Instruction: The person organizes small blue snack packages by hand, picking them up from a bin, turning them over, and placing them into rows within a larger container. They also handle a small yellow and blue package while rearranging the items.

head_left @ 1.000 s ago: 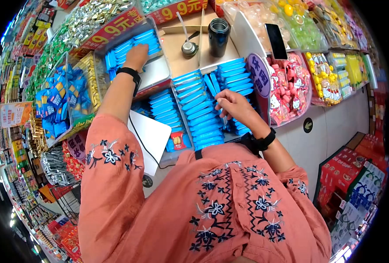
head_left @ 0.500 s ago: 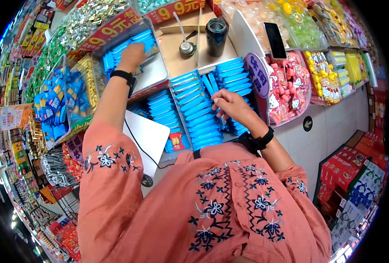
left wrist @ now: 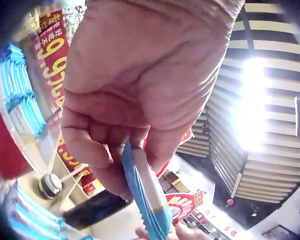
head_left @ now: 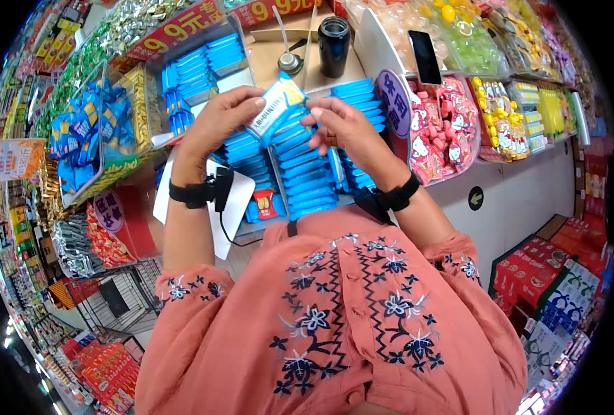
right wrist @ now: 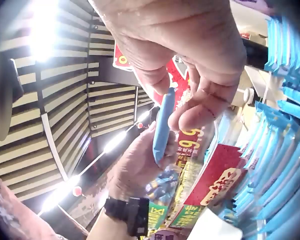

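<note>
In the head view my left hand [head_left: 227,117] pinches a blue and white snack packet [head_left: 277,109] between thumb and fingers, above rows of blue packets [head_left: 310,176]. Its printed white side faces up. The left wrist view shows the packet [left wrist: 147,195] edge-on below the left fingers. My right hand [head_left: 348,131] is at the packet's other end, fingers loosely bent. In the right wrist view its thumb and fingertips stand apart on either side of the packet's end [right wrist: 163,127].
A clear bin [head_left: 234,77] of blue packets stands to the left. Behind the rows are a black bottle [head_left: 333,48] and its lid with a straw [head_left: 290,63]. A phone [head_left: 425,57] lies on the right-hand candy bins. A white board [head_left: 234,214] sits near the front.
My left hand has come out of the left bin toward the middle, bringing a packet. My right hand has risen slightly leftward toward that packet from the rows.
</note>
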Demonstrator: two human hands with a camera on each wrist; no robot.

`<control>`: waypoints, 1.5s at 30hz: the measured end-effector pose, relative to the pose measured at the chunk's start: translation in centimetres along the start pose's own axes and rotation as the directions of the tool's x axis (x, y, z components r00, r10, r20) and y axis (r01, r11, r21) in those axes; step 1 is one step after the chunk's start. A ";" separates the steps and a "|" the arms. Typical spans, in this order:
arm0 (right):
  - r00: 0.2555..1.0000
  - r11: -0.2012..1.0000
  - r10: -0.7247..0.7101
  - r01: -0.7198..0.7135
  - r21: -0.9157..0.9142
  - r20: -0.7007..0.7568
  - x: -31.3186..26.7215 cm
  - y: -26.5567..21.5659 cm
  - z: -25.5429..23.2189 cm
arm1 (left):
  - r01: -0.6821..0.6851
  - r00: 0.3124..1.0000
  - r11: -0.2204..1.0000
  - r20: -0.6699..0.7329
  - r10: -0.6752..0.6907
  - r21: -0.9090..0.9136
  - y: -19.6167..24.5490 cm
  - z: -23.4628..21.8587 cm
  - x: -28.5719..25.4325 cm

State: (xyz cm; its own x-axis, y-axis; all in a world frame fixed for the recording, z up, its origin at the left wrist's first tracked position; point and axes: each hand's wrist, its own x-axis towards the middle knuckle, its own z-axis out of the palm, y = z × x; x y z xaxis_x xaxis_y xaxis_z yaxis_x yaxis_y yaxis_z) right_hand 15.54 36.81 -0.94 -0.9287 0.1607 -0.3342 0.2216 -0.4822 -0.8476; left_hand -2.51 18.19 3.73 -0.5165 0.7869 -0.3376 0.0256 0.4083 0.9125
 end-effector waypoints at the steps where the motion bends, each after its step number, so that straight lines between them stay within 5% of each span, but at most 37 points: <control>1: 1.000 0.999 -0.022 0.022 0.042 0.003 0.0 -0.2 0.1 | -0.007 1.000 0.998 0.002 0.007 -0.062 0.0 1.3 -0.5; 15: 0.998 0.995 -0.016 0.011 0.100 0.052 -1.8 0.0 -1.1 | -0.003 1.000 0.990 -0.024 -0.001 -0.140 -0.9 5.9 -2.0; 24: 0.996 0.993 -0.039 0.047 0.104 -0.080 -1.6 2.2 -3.9 | 0.052 0.998 0.998 -0.033 -0.053 -0.035 -1.6 8.9 -0.6; 27: 0.979 0.996 -0.021 0.002 -0.090 -0.202 -2.2 3.1 -5.2 | 0.086 0.994 0.994 -0.076 -0.081 0.064 -2.3 11.3 -0.3; 35: 0.985 0.897 0.120 -0.160 -0.412 -0.121 -3.0 7.3 -9.0 | 0.046 0.989 0.847 -0.141 0.035 0.529 -6.5 17.0 1.5; 45: 0.971 0.745 0.074 -0.204 -0.635 -0.225 -3.0 10.4 -9.8 | 0.083 0.979 0.723 -0.190 0.069 0.686 -7.6 19.7 2.8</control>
State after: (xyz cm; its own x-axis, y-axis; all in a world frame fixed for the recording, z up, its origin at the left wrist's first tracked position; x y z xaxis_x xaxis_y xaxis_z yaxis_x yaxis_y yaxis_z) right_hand 23.50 39.71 -12.82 -0.8186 0.3144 -0.4806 0.5438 0.1550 -0.8248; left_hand 12.73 26.39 -8.67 -0.6669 0.7107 -0.2240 0.5632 0.6776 0.4729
